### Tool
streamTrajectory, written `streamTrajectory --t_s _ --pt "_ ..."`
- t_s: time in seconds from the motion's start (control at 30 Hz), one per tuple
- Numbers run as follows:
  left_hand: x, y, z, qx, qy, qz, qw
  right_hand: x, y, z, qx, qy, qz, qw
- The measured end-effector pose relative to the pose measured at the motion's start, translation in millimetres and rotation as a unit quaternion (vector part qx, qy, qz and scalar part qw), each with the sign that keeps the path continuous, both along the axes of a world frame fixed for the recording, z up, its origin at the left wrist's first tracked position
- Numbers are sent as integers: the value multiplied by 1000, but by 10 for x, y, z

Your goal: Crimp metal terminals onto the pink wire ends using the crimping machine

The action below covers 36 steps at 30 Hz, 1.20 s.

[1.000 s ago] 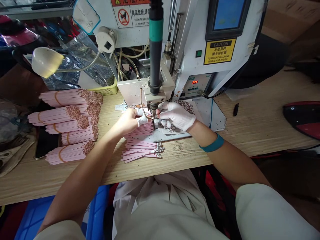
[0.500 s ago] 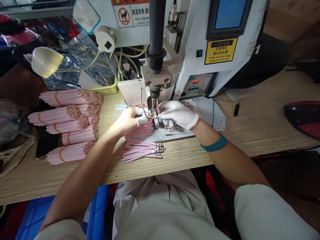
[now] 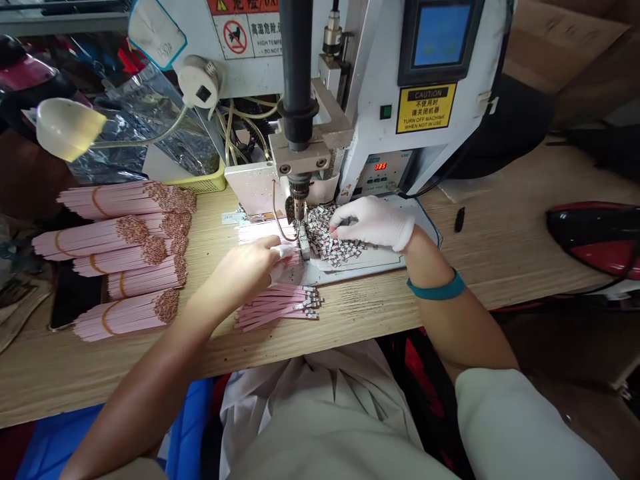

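My right hand (image 3: 373, 223), in a white glove, rests its pinched fingertips on a pile of small metal terminals (image 3: 327, 237). That pile lies on a pale metal plate (image 3: 360, 261). My left hand (image 3: 240, 270), with white finger cots, curls over a stack of pink strips (image 3: 293, 270), mostly hidden, just left of the machine's narrow press head (image 3: 299, 190). Below it lie loose pink strips with metal-tipped ends (image 3: 277, 308). Several rubber-banded bundles of pink strips (image 3: 125, 200) stand farther left on the wooden table (image 3: 350, 320).
A white machine (image 3: 375, 87) with a red digital readout fills the back. A lamp (image 3: 65, 129) and yellow basket (image 3: 200, 183) stand back left, a phone (image 3: 73, 293) lies left, and a red-and-black object (image 3: 595, 230) sits right. A blue crate (image 3: 60, 443) sits below the table.
My right hand has moved right, away from the press head, onto the terminal pile. My left hand has drawn slightly back. The whole view has shifted as my head turned.
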<state>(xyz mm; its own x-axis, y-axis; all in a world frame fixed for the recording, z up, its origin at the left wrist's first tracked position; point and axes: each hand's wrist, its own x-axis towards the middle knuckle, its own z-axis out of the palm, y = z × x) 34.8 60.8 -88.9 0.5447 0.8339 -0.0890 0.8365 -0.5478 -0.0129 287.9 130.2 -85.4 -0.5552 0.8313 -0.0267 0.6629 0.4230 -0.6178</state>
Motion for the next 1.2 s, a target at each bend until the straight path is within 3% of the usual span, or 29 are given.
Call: streamTrajectory --t_s 0.2,0.37,0.5,0.63,0.73,0.87,1.03,1.2 --pt "-2 57 -52 39 26 10 999 -153 -55 -131 46 -48 9 998" --pt "-40 85 -100 17 22 41 999 -214 -108 -91 44 26 -7 999" --pt "-61 111 -84 -19 -15 53 998 -200 -145 -41 -66 137 -56 987" --pt "-74 140 -49 -52 -139 43 988 -225 -136 -66 -214 242 -79 943" --pt "-82 167 -20 -77 -253 16 964 -249 -95 -99 -221 276 -78 932" --pt "-93 202 -17 -173 -352 15 920 -279 -60 -150 -190 287 -76 936" --pt "-101 229 -75 -309 -448 98 833 -377 -115 -208 -257 350 -74 898" --pt "-90 263 -126 -318 -475 167 803 -472 -161 -231 -286 351 -92 887"
